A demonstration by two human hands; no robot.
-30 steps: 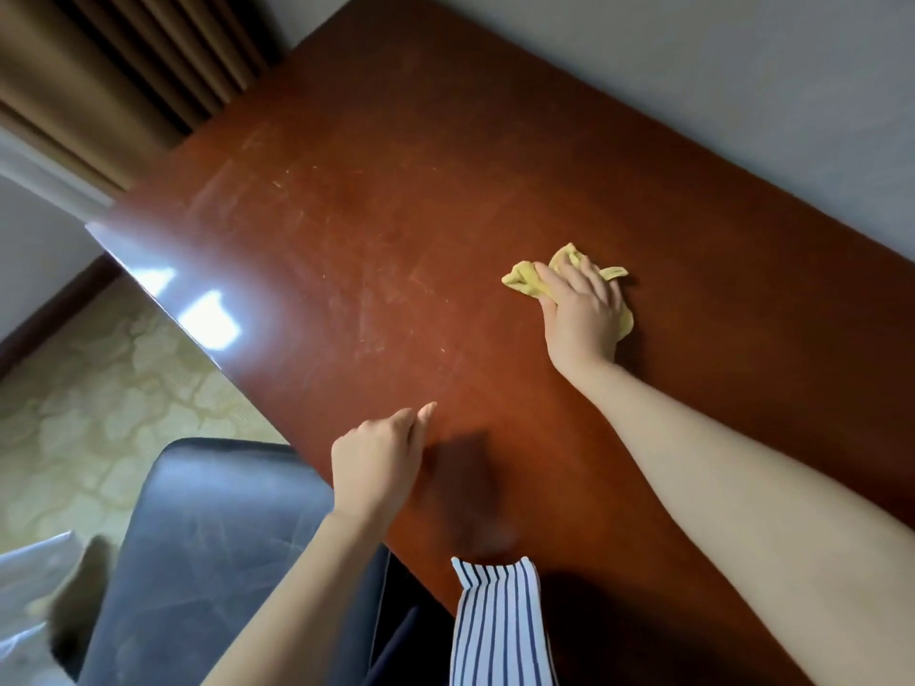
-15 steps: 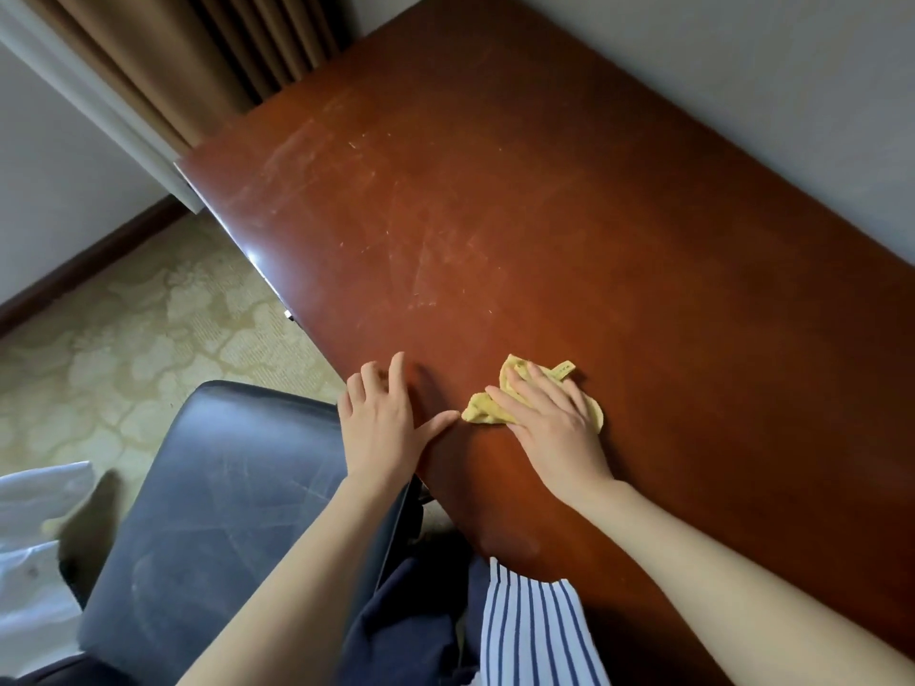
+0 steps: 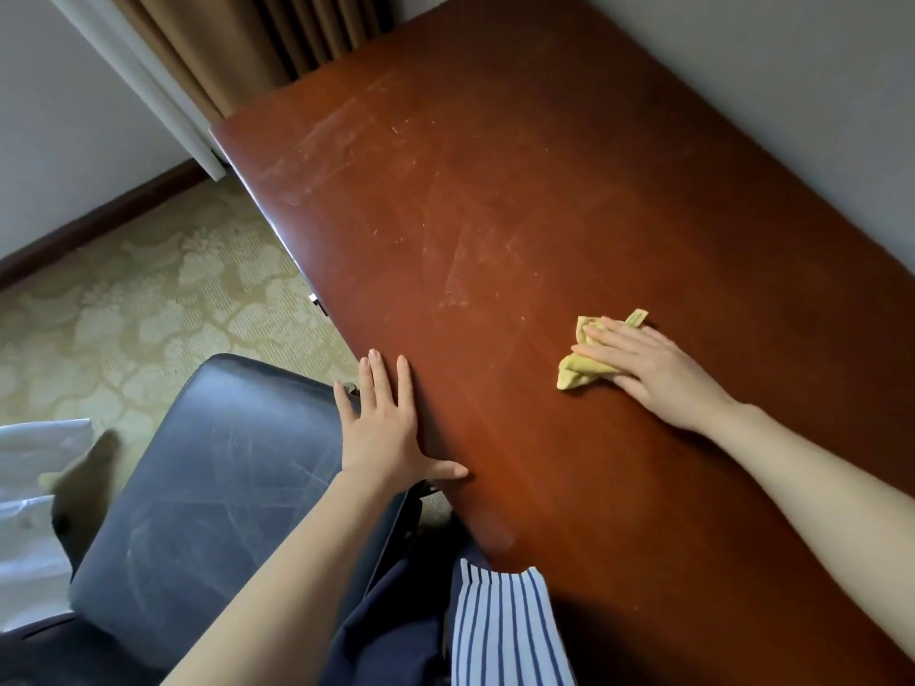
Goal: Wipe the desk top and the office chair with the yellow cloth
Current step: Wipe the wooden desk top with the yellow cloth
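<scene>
Right hand (image 3: pixel 648 368) being laid flat, fingers straight, over the crumpled yellow cloth (image 3: pixel 577 374), cloth being pressed onto the desk top (image 3: pixel 544 190) near its front edge, left hand (image 3: pixel 386 433) being rested open and spread on that edge, above the office chair (image 3: pixel 208 487) seat.

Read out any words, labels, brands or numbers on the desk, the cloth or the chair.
No readable text anywhere.
Reddish-brown wooden desk top: only pale scratches and smears.
Crumpled yellow cloth under the right hand: no print; its small tab is too small to read.
Black leather office chair seat: scuff marks only.
</scene>
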